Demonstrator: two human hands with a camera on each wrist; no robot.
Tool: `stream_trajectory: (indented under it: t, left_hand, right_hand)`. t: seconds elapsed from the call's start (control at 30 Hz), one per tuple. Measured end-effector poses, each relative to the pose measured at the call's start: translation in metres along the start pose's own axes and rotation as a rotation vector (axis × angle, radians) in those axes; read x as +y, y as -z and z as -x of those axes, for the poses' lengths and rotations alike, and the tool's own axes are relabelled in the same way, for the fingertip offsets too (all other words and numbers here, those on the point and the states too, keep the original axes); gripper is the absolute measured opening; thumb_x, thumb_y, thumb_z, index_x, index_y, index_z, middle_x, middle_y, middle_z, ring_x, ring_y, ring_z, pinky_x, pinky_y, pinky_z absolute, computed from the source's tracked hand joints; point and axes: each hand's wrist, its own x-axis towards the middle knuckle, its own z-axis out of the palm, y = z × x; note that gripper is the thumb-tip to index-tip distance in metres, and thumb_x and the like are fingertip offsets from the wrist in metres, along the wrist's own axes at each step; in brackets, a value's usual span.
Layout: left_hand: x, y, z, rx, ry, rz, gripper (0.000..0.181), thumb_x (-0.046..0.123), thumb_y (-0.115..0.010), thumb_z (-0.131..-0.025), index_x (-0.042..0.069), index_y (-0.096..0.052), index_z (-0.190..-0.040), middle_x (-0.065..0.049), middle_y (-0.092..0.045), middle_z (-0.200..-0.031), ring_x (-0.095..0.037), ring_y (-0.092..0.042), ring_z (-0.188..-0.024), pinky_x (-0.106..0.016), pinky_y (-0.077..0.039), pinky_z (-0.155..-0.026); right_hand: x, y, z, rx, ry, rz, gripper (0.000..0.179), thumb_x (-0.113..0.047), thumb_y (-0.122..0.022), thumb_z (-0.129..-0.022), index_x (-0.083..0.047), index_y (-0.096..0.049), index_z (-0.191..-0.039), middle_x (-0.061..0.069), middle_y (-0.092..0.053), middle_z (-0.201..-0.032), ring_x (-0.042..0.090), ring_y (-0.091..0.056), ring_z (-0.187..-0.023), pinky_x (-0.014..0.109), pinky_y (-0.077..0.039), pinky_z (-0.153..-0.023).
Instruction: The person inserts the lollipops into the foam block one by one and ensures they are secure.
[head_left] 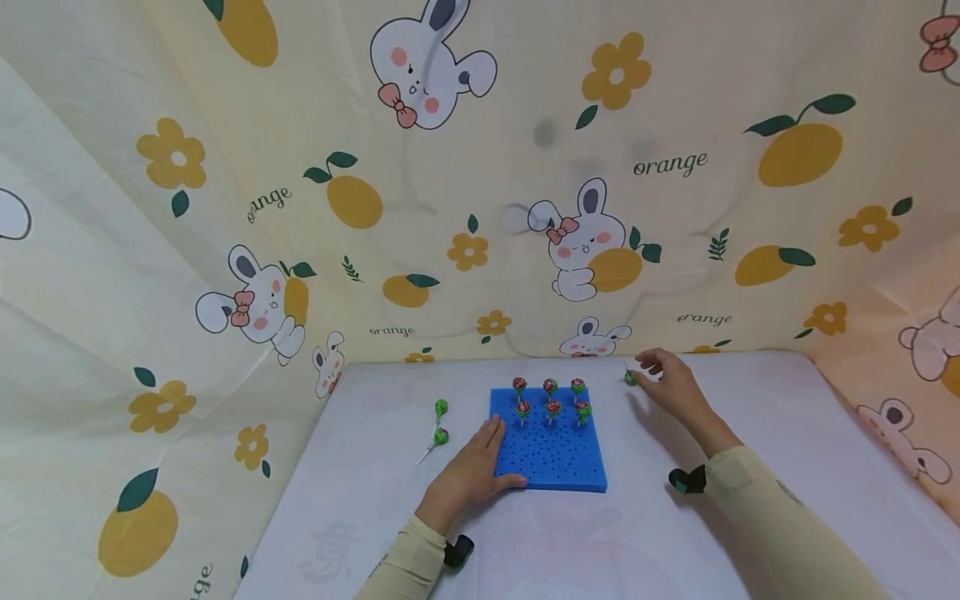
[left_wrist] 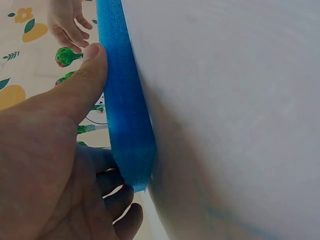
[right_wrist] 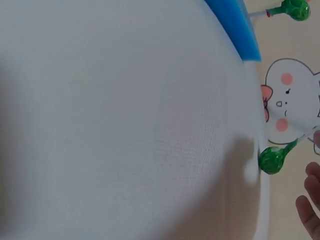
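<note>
Can read "orange" in script four times on the patterned cloth [head_left: 517,292], and just "nge" at the lower left, cut by a fold or the border; cannot read any lettering on the wrappers, too small even up close; cannot make out the faint grey mark [head_left: 327,552] at the near left of the white table [head_left: 600,550]

Left hand [head_left: 474,462] laid with fingers extended against the left edge of the blue foam board [head_left: 555,462], thumb along the near edge, not clenched; right hand [head_left: 670,387] pinching the stick of a green lollipop [head_left: 630,378], head down, well to the right of the board near the table's far edge; other fingers loosely bent

Upright in the board's far half, six lollipops [head_left: 552,407] in two rows of three, red and green; on the table to the left, two loose lollipops [head_left: 441,407], lying end to end

In the left wrist view, board seen nearly edge-on, sticks partly covered by the thumb; in the right wrist view, only fingertips at the border, grip on the stick mostly cut off
</note>
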Motion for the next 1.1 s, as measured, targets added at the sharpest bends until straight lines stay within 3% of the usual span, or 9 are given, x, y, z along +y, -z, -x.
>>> stream_trajectory:
  t: [0.27,0.83,1.1]
  left_hand:
    - [0.000,0.001,0.001,-0.004,-0.004,0.017,0.107,0.067,-0.068,-0.097,0.006,-0.022,-0.172,-0.011,-0.018,-0.180,-0.030,-0.022,-0.165,-0.046,-0.030,-0.131]
    - [-0.001,0.000,0.000,-0.012,0.001,0.001,0.107,0.069,-0.066,-0.097,0.007,-0.021,-0.172,-0.010,-0.016,-0.180,-0.029,-0.021,-0.165,-0.045,-0.030,-0.131]
    - [0.000,0.000,0.000,-0.013,-0.001,0.008,0.108,0.069,-0.066,-0.097,0.007,-0.021,-0.172,-0.010,-0.016,-0.180,-0.029,-0.020,-0.165,-0.045,-0.029,-0.131]
  right_hand:
    - [0.008,-0.002,-0.007,-0.078,-0.072,-0.027,0.043,-0.017,-0.070,-0.104,0.004,-0.057,-0.139,0.029,-0.060,-0.134,0.047,-0.055,-0.123,0.060,-0.055,-0.099]
    - [0.022,-0.011,-0.018,-0.115,-0.109,-0.028,0.041,-0.017,-0.074,-0.102,0.007,-0.061,-0.133,0.031,-0.062,-0.129,0.044,-0.060,-0.114,0.051,-0.056,-0.091]
    - [0.022,-0.014,-0.023,-0.182,-0.176,-0.022,0.043,-0.017,-0.069,-0.104,0.009,-0.058,-0.137,0.032,-0.060,-0.132,0.046,-0.060,-0.120,0.057,-0.056,-0.101]
